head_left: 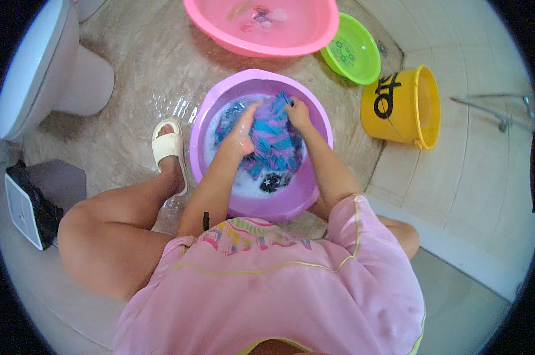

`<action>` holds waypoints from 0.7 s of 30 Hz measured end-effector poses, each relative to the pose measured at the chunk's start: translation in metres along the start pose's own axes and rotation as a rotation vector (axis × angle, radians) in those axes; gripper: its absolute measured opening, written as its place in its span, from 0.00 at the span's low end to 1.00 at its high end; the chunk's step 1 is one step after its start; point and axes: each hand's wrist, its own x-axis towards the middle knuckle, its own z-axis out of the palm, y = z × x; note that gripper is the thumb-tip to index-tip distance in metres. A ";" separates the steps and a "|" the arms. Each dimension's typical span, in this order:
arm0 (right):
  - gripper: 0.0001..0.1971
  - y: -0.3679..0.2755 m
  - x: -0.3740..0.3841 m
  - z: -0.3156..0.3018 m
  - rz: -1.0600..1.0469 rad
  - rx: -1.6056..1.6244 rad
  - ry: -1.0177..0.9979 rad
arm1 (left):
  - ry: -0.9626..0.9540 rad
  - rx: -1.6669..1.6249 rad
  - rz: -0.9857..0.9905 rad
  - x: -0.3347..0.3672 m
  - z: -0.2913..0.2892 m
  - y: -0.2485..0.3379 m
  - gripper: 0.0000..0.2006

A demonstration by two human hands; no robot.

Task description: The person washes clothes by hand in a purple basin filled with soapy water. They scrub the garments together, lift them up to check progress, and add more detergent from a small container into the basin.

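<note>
A purple plastic basin (238, 204) of sudsy water stands on the floor in front of me. A wet blue-and-purple striped cloth (276, 139) is lifted partly out of the suds, its lower part bunched over other laundry. At its upper right edge, my right hand (299, 113) pinches the fabric. My left hand (241, 133), wet with foam, grips the cloth's left side; its fingertips are partly hidden by the folds. Beneath lie a dark piece with white stars (273, 182) and a dark blue patterned piece (232, 115), both partly in the foam.
Beyond the basin stand a large pink tub (220, 38) holding water and some items, and a small green basin (368, 74). To the right is a yellow bucket (392, 121) near the tiled wall. A toilet (84, 83) and a lined bin (25, 207) are on the left.
</note>
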 end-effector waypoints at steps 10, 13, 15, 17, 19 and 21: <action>0.29 0.027 -0.104 -0.028 0.129 1.274 -0.789 | -0.899 -0.238 0.178 -0.081 0.104 -0.037 0.22; 0.25 0.042 -0.110 -0.036 0.131 1.389 -0.886 | -0.952 -0.232 0.300 -0.084 0.110 -0.034 0.23; 0.21 0.023 -0.125 -0.067 0.107 1.469 -0.753 | -0.720 0.135 0.835 -0.091 0.099 -0.025 0.25; 0.22 0.022 -0.117 -0.076 0.141 1.519 -0.750 | -0.647 0.244 0.890 -0.104 0.074 -0.005 0.26; 0.23 0.039 -0.109 -0.092 0.333 1.493 -0.680 | -0.672 -0.007 0.582 -0.086 0.045 0.013 0.26; 0.25 0.044 -0.104 -0.098 0.345 1.295 -0.681 | -0.399 0.028 0.578 -0.071 0.025 0.009 0.26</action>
